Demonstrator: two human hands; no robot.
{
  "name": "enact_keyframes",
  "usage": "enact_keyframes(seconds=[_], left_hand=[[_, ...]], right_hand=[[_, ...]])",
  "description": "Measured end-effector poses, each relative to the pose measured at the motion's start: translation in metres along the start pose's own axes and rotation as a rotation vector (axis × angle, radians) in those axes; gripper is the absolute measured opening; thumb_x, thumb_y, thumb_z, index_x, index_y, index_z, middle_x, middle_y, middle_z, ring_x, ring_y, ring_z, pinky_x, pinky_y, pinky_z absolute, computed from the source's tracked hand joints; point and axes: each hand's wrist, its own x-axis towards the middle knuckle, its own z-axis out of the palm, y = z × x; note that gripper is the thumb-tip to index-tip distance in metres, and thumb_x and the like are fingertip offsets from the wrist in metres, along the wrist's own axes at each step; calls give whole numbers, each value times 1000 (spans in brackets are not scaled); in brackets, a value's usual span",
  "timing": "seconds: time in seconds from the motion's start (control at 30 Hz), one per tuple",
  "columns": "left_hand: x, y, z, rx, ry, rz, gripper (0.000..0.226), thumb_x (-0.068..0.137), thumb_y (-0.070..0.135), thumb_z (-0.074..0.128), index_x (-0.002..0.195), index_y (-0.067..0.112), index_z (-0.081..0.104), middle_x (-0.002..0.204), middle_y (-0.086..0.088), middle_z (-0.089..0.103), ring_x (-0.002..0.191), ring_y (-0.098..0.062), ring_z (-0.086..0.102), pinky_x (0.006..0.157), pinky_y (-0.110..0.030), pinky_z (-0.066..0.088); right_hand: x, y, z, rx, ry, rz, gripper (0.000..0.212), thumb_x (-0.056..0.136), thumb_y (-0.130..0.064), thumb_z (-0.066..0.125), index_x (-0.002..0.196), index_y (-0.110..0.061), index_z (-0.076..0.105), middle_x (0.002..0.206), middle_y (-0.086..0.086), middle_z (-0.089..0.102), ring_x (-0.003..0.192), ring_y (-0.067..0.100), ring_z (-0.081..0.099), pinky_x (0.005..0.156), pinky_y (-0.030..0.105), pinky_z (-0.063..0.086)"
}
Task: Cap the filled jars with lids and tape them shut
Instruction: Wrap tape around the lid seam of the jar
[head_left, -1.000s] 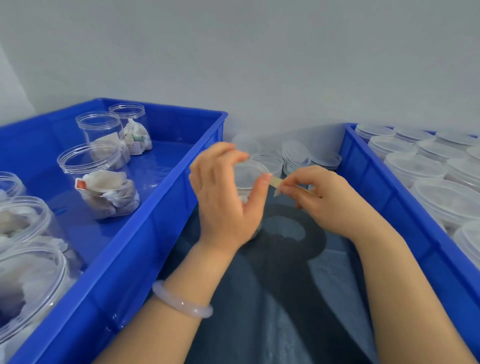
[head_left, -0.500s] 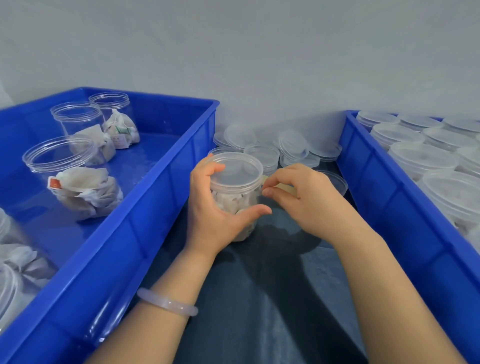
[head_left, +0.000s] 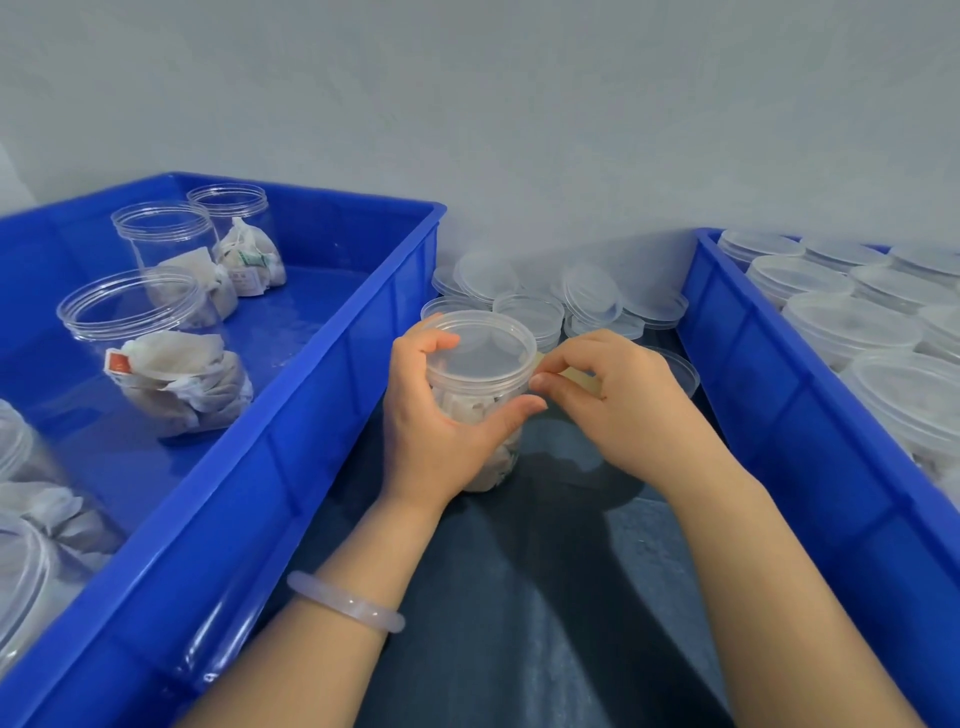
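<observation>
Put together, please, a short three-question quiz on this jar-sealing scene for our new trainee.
1. True or false: the jar gripped by the left hand already wears its lid.
2. Where do the open jars stand? A. on a shelf; B. in the left blue crate; C. on the floor.
3. Fill in: the right hand pinches a ____ beside the lid's rim.
Key: 1 true; 2 B; 3 tape strip.
</observation>
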Motion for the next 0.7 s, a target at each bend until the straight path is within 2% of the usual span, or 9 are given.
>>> enact_keyframes(seconds=[0.17,0.27,0.33,0.4,0.5,0.53,0.6,0.63,0.7], left_hand=[[2,6,3,-1,43,-112,67,47,45,87,95,34,42,105,18,55,103,7,52,87,-12,41],[5,8,-1,10,57,-136,65,46,51,88,90,37,42,99,18,56,94,11,53,78,-5,39],[9,7,-6,-10,36,-160,61,47,48,86,89,36,43,102,10,60,95,8,55,77,-5,40],[12,5,-11,-35,2,-178,63,48,41,92,90,35,45,104,5,61,98,1,57,79,-10,44],[14,6,-17,-103,-22,-195,60,46,42,87,90,33,47,99,10,59,93,-2,60,77,-15,48],[15,7,-19,-137,-28,-200,60,45,46,84,90,32,47,97,10,59,90,-1,60,75,-14,47],[15,9,-22,-207,-67,-201,58,45,48,77,90,28,48,95,7,60,85,2,60,71,-13,47],[15,9,-23,-230,-98,-197,57,45,47,77,90,26,48,95,7,60,84,2,61,71,-13,47],[13,10,-24,-256,-163,-189,56,46,45,77,90,23,50,95,9,62,86,2,61,74,-13,47]], right_hand=[[-2,-1,1,-28,47,14,9,89,-37,58,91,-35,67,100,-14,58,97,10,52,83,35,45],[-4,-4,3,-10,60,15,10,90,-37,59,95,-34,66,103,-14,54,98,10,52,85,37,45],[-5,-10,5,6,43,14,12,90,-40,56,96,-33,63,110,-13,49,98,12,53,87,38,44],[-7,-16,9,-11,12,25,17,90,-45,51,98,-32,57,111,-13,42,96,17,55,86,39,44],[-9,-23,13,-8,-5,23,24,91,-47,49,103,-27,48,115,-8,43,95,25,56,85,42,45],[-9,-24,12,35,-2,37,29,88,-49,52,104,-28,43,117,-6,44,98,23,54,85,39,44],[-10,-23,3,164,-13,132,52,74,-62,59,108,-34,31,116,-6,45,102,14,47,75,23,39],[-10,-22,-3,163,-55,191,65,65,-72,58,111,-36,30,114,-6,47,101,11,46,69,17,35],[-10,-17,-15,52,-179,273,93,45,-86,45,123,-36,33,112,-2,57,97,11,51,64,16,34]])
